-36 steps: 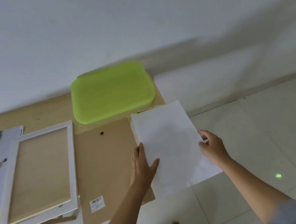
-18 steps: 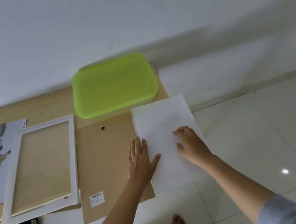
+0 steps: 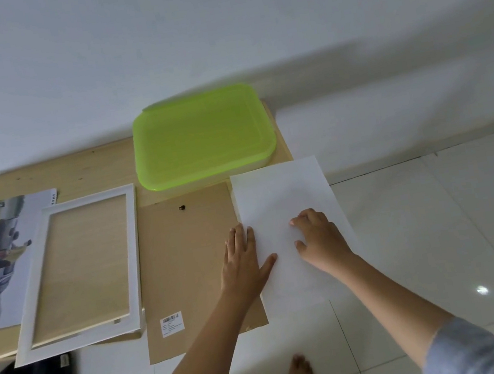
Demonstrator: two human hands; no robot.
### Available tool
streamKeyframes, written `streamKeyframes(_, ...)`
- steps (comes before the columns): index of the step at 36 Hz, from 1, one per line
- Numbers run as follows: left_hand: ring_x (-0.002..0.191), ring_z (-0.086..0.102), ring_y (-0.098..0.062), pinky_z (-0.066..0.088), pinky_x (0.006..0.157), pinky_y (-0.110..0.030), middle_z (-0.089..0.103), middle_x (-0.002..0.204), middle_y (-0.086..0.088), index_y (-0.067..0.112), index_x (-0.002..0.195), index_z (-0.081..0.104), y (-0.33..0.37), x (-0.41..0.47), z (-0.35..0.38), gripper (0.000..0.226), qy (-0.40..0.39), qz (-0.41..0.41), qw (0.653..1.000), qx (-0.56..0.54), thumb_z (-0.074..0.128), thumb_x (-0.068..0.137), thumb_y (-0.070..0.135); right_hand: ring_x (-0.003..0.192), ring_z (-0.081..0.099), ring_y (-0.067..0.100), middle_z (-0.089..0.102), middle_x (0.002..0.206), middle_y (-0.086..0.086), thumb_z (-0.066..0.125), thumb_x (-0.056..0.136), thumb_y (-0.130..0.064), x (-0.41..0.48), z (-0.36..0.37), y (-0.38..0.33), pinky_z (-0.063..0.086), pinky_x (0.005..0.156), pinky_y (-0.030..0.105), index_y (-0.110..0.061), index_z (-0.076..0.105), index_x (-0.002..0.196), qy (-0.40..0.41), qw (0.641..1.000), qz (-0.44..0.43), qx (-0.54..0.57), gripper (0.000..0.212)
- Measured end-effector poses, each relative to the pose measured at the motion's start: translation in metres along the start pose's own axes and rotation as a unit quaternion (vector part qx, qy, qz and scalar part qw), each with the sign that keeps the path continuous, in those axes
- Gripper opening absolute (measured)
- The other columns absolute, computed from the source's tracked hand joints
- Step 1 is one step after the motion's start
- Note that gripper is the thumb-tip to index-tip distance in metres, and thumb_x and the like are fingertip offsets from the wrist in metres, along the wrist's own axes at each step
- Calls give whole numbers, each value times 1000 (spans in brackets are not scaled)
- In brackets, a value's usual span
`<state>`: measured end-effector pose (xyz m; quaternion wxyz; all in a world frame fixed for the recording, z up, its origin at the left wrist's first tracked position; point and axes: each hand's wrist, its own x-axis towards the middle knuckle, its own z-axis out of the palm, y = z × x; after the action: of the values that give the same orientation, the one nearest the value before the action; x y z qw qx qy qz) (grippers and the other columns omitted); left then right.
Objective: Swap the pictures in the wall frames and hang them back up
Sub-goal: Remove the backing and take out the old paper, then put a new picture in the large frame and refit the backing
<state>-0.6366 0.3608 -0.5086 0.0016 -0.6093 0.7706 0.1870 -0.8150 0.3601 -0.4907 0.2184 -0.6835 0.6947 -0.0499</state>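
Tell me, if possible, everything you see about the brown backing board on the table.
The brown backing board is a flat, thin rectangle that looks like fibreboard. It lies flat between the white frame and the white sheet, with its near end sticking out past the table edge. A small dark hanger sits near its far end, and a white barcode label is near its front. The left hand rests on its right side, and the sheet appears to overlap its right edge.
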Motion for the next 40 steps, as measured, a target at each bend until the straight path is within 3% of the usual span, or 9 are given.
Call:
streamKeyframes(11,144,-3,-24,10,116,-36,0,156,-7,12,148,7,-3,3,-8,76,-29,7,1000,8,34,92,56,122,38,21,39,132,2,52,86,-17,2,-2,-2,40,92,30,-18,45,128,-8,1000,23,15,42)
streamKeyframes(17,144,-3,-22,12,115,-37,0,156,-5,13,148,9,-17,7,-18,73,-66,37,997,-15,42,93,47,119,40,22,40,130,2,52,84,-13,5,-3,-12,41,85,29,-17,46,125,-20,998,53,4,42)
streamKeyframes(23,139,20,-25,29,108,-37,24,147,-10,4,137,33,-41,7,-38,54,-79,107,987,-86,51,90,24,116,43,26,43,127,7,51,85,-10,8,-3,-34,42,81,31,-12,51,120,-13,994,109,-18,35)
streamKeyframes(26,137,24,-23,28,108,-34,28,148,-9,5,138,34,-64,3,-48,51,-73,125,983,-116,49,91,19,111,46,27,46,120,8,47,84,-6,9,-2,-56,45,77,32,-7,55,109,7,993,119,-5,27)
streamKeyframes(30,133,33,-20,30,107,-31,35,145,-5,10,138,39,-108,-6,-65,47,-21,139,979,-146,48,93,23,107,49,30,52,113,11,46,83,-3,16,8,-105,48,83,41,-2,57,107,49,992,105,40,26)
streamKeyframes(33,125,42,-20,37,103,-32,47,135,-5,10,131,48,-151,-14,-82,40,44,125,976,-175,48,94,23,112,51,25,54,117,7,48,86,-5,24,20,-154,47,87,37,-8,57,117,74,990,74,93,32)
streamKeyframes(40,102,57,-26,48,90,-37,61,111,-9,5,110,62,-292,-42,-116,28,220,-32,952,-211,53,88,19,104,57,20,62,109,7,50,87,-3,49,58,-279,48,91,33,-8,59,114,92,983,-57,151,29)
